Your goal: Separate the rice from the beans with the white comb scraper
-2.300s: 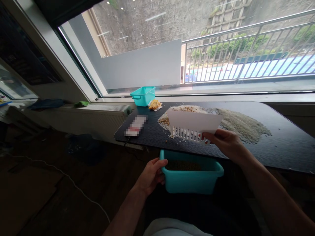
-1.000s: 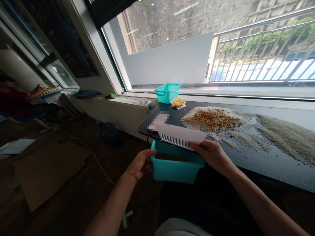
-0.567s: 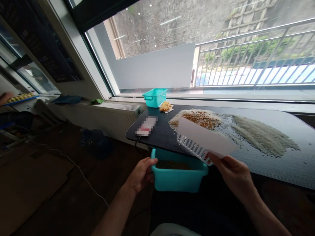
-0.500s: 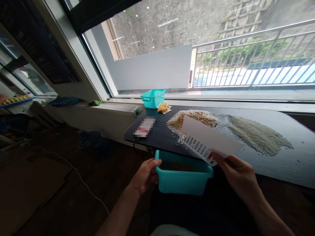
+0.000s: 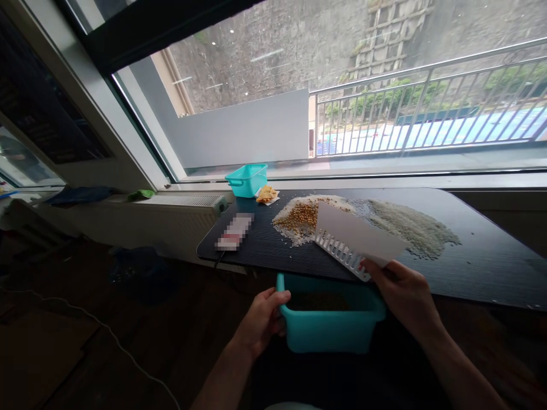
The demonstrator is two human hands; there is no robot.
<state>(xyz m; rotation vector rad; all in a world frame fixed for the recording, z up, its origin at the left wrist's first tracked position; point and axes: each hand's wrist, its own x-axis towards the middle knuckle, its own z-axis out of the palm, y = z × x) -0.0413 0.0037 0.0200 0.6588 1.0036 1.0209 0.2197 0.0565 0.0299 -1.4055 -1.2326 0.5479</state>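
My left hand [image 5: 261,320] grips the left end of a teal plastic bin [image 5: 331,327] held below the near edge of the dark table [image 5: 478,267]; brownish grains lie in its bottom. My right hand [image 5: 404,293] is closed on a white slotted plastic basket [image 5: 356,242], tilted over the table with its far edge near a mixed pile of yellow-brown beans and white rice [image 5: 301,216]. A wider spread of white rice [image 5: 410,225] lies to the right of the basket.
A second teal bin [image 5: 247,180] stands at the table's far left corner beside a yellow snack on paper [image 5: 267,195]. A blurred flat object [image 5: 234,231] lies on the table's left part. A white radiator [image 5: 179,205] runs under the window; a cable crosses the floor.
The basket was tipped over the teal bin a second ago, then my right hand lifted it back over the table toward the bean pile. My left hand kept hold of the bin.
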